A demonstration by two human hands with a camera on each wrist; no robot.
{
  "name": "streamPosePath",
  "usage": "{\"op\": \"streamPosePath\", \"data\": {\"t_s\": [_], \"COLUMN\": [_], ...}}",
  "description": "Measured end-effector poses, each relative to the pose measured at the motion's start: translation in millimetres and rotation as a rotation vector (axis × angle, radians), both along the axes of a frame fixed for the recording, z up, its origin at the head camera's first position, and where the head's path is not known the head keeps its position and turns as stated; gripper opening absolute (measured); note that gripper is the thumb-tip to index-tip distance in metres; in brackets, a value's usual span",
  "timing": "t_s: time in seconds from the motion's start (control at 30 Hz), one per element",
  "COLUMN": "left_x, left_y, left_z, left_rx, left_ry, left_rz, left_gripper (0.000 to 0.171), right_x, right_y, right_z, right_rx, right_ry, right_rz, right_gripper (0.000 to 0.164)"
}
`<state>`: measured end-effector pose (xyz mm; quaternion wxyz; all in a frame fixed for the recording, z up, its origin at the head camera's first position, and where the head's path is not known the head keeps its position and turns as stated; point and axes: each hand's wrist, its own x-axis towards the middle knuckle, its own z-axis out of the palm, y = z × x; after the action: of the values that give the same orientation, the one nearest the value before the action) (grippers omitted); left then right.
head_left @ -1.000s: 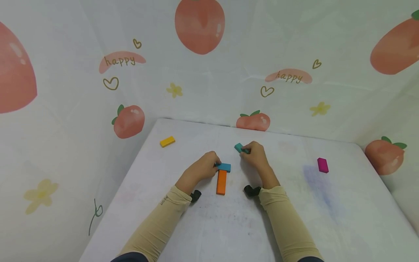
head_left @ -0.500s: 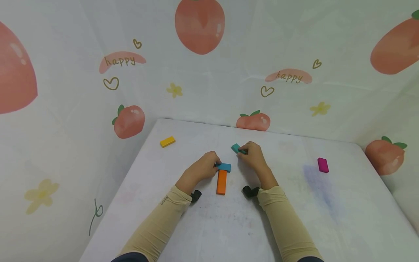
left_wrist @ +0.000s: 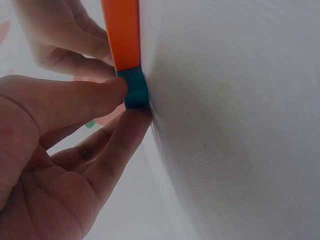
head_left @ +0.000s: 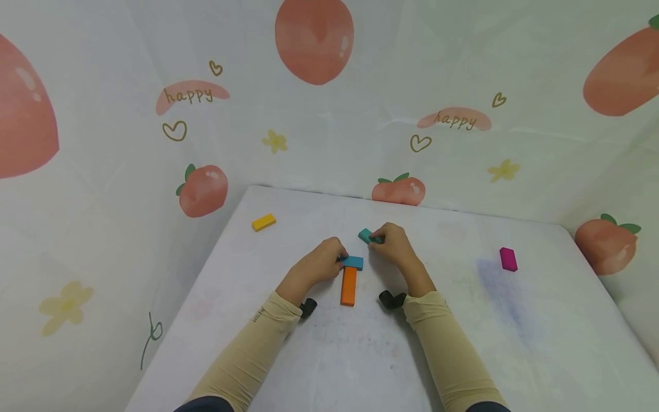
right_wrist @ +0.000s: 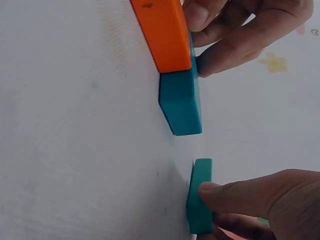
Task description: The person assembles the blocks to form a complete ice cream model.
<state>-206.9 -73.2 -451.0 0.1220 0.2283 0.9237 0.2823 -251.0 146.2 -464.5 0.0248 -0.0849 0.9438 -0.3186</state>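
In the head view, my left hand (head_left: 320, 263) pinches the left end of a blue block (head_left: 353, 262) lying crosswise on the table. An orange block (head_left: 348, 286) runs lengthwise toward me, its far end against the blue one's near side, like a T. The left wrist view has the thumb and a finger on the blue block's end (left_wrist: 136, 89). Farther back and to the right, my right hand (head_left: 396, 247) pinches a teal block (head_left: 365, 235) between thumb and fingers. In the right wrist view this teal block (right_wrist: 201, 200) is apart from the blue block (right_wrist: 181, 102).
A yellow block (head_left: 264, 222) lies at the table's back left, and a magenta block (head_left: 508, 260) lies to the right. Black wrist cameras (head_left: 392, 300) stick out by both cuffs. A printed cloth wall (head_left: 329, 154) rises behind the white table (head_left: 566, 320).
My right hand has slid the teal block a little to the left, nearer the blue one. The left hand, the blue block and the orange block hold their places.
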Motion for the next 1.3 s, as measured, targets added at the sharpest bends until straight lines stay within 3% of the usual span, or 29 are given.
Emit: {"op": "streamPosePath", "data": {"t_s": [1.3], "left_x": [0.0], "left_y": [0], "left_z": [1.4], "left_rx": [0.027], "left_ry": [0.032], "left_rz": [-0.017], "left_gripper": [0.022], "right_x": [11.8], "right_y": [-24], "right_z": [6.6], "right_rx": [-0.036], "right_ry": [-0.014], "right_rz": [0.216], "right_gripper": [0.017]}}
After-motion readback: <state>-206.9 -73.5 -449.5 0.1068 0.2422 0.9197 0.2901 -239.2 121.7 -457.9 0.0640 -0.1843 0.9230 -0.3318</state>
